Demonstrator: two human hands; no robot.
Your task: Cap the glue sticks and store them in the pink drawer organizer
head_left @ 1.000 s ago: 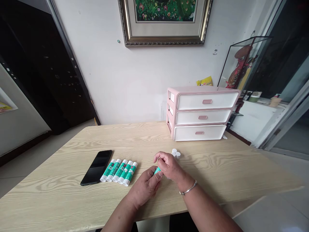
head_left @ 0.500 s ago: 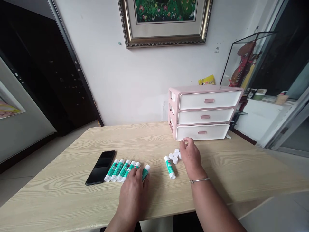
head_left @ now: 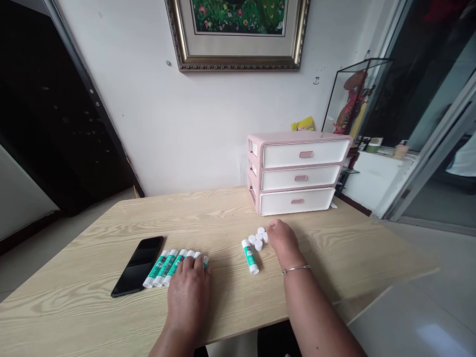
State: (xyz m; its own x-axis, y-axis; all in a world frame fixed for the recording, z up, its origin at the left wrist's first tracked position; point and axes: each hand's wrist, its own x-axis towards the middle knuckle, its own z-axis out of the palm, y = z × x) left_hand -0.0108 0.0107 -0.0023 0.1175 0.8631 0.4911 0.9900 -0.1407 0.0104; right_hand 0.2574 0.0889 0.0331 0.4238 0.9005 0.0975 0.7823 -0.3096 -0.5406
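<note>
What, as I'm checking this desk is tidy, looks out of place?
One glue stick lies alone, apart from the row of glue sticks beside the phone that the left hand touches. Several loose white caps sit beside it, by the right hand.

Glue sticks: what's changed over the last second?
The left hand carried the stick both hands held leftward to the row of glue sticks and rests on it; the right hand let go and moved right to the white caps. The phone and drawer unit stayed put.
</note>
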